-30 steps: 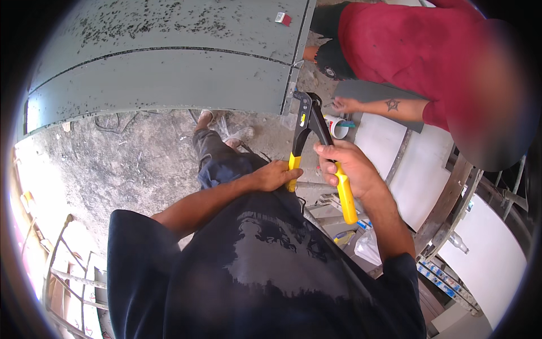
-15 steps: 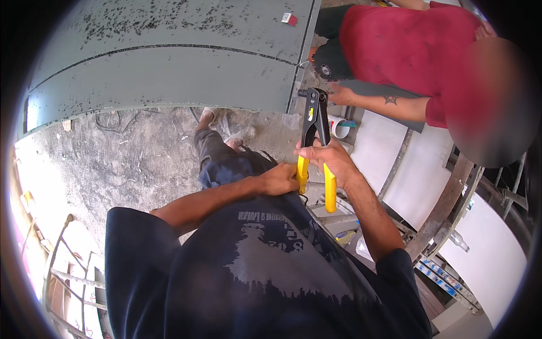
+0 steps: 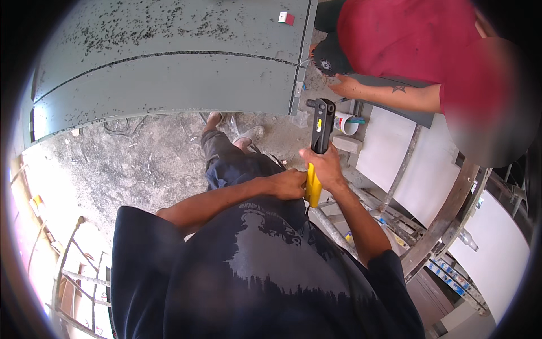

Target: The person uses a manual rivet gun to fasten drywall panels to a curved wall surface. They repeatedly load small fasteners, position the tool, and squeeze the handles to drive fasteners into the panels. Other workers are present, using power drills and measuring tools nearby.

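Note:
Upright in front of my body is a hand riveter (image 3: 322,127) with a black head and yellow grips. My right hand (image 3: 326,164) is wrapped round it just below the black part, with the thumb across the front. Its two handles are squeezed together, so they look like one yellow bar. My left hand (image 3: 291,185) is closed against the left side of the yellow grip, low down; its fingertips are partly hidden. The riveter's nose points left toward the corner of a large grey panel (image 3: 169,85), apart from it.
A person in a red shirt (image 3: 401,39) bends at the right, one hand (image 3: 345,86) lowered near the panel. A white bucket (image 3: 347,125) stands behind the riveter. White sheets (image 3: 387,147), wooden planks (image 3: 446,220) and a glass bottle (image 3: 468,239) lie at right. A small red-and-white block (image 3: 286,18) rests on the panel.
The riveter's handles, spread apart before, have come together in my right hand. Both my hands and the tool have shifted slightly right and down in view. The other person's hand is lower.

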`<state>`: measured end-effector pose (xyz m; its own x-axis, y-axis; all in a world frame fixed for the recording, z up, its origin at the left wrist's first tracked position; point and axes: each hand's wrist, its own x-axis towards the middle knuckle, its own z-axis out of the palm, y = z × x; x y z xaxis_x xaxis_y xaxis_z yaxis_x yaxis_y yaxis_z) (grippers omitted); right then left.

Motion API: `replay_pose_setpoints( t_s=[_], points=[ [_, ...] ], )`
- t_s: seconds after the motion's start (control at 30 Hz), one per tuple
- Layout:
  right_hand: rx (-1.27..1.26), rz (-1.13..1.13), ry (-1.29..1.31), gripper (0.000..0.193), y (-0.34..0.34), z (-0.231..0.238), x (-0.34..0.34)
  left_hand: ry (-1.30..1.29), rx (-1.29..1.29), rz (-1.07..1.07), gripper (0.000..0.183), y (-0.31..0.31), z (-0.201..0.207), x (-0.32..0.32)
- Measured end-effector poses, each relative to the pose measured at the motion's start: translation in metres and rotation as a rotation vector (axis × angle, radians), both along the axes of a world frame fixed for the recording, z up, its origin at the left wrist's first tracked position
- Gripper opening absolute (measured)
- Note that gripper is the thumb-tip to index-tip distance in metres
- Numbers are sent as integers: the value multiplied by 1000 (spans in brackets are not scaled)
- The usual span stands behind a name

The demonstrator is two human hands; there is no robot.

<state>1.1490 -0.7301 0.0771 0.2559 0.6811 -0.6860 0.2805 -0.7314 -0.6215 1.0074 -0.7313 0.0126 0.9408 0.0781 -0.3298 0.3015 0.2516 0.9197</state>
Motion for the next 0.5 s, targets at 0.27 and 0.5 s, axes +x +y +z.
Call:
replay_pose_setpoints(
  t_s=[0.27, 0.5],
  points=[
    [-268, -134, 187, 28, -127, -35, 107, 48, 286, 401, 26, -2, -116, -17],
    [-401, -488, 156, 22, -248, -90, 166, 414, -957, 1013, 11, 19, -78, -77]
  ],
)
